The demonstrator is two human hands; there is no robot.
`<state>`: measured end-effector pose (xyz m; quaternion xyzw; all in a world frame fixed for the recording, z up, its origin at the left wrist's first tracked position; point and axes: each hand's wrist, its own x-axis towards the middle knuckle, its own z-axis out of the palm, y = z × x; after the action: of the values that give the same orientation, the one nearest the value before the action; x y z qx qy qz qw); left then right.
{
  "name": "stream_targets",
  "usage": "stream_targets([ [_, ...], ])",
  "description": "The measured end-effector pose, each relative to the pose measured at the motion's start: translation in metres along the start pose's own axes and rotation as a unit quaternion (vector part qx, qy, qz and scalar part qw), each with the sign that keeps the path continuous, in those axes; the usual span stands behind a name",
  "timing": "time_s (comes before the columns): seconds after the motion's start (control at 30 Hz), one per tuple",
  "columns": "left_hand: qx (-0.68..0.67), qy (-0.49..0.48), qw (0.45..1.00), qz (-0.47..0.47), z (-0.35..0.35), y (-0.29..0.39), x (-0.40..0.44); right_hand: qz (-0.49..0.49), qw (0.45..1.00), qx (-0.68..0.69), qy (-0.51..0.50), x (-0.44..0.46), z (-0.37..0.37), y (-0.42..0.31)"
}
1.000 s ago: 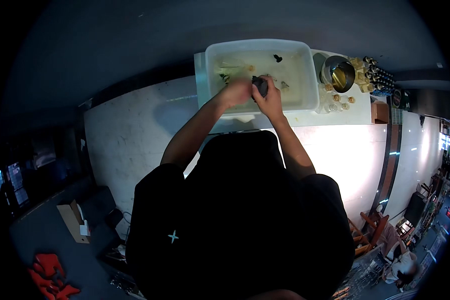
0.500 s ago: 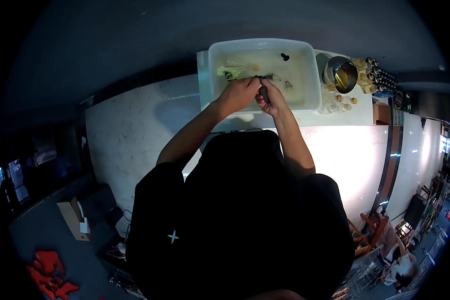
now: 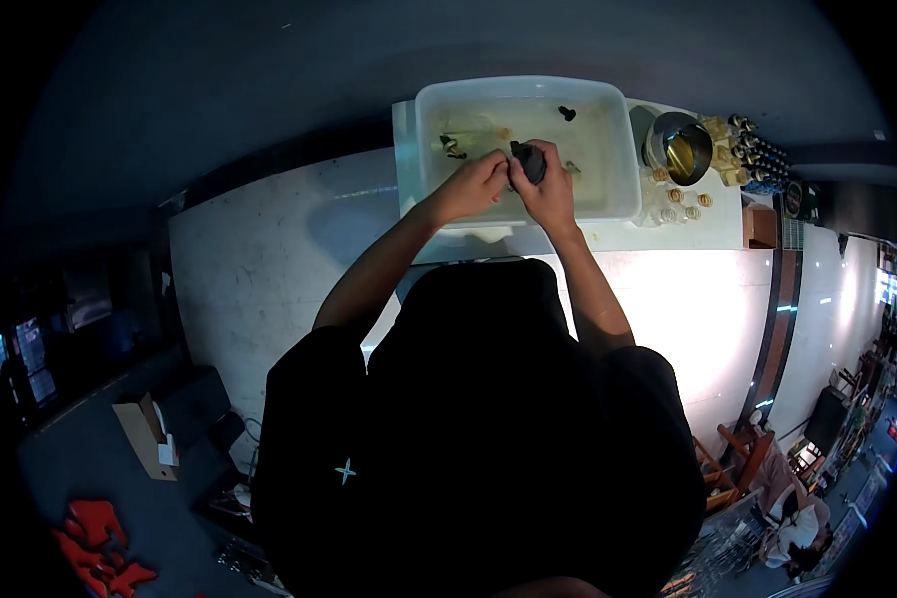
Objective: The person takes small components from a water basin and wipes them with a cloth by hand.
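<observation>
My right hand (image 3: 548, 192) is wrapped round a dark grey, rounded object (image 3: 531, 159) whose kind I cannot make out. Just left of it, my left hand (image 3: 476, 185) has its fingers curled together, close to the object. What those fingers hold, if anything, is hidden. Both hands are over a white plastic tub (image 3: 630, 159) with cloudy, yellowish water. Inside the tub, a small black piece (image 3: 567, 114) lies near the far side, and a small dark and pale item (image 3: 453, 148) lies near the left.
Right of the tub stand a dark round pot (image 3: 690, 149) and several small jars with gold-coloured tops (image 3: 676, 196). Several dark-topped bottles (image 3: 757, 154) are grouped beyond. A brown box (image 3: 760, 227) stands at the table's right end. A person (image 3: 799, 528) is at the lower right.
My hands have moved slightly apart. The dark object now sits higher in my right hand, with more of it showing, and my left hand has drawn back a little.
</observation>
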<state>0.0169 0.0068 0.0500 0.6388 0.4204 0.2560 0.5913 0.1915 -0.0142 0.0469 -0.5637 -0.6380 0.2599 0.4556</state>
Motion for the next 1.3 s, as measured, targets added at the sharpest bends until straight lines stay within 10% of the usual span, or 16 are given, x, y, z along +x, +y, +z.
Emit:
stream_targets([
  [0.13, -0.019, -0.088, 0.995, -0.049, -0.02, 0.001, 0.007, 0.201, 0.971, 0.108, -0.077, 0.005, -0.007, -0.019],
  [0.73, -0.291, 0.022, 0.953, -0.078, 0.009, -0.018, -0.002, 0.22, 0.936, 0.272, -0.033, -0.003, 0.014, -0.001],
  [1.3, -0.035, 0.12, 0.991, -0.042, 0.012, -0.019, -0.003, 0.242, 0.933, 0.265, -0.037, -0.013, 0.022, -0.004],
])
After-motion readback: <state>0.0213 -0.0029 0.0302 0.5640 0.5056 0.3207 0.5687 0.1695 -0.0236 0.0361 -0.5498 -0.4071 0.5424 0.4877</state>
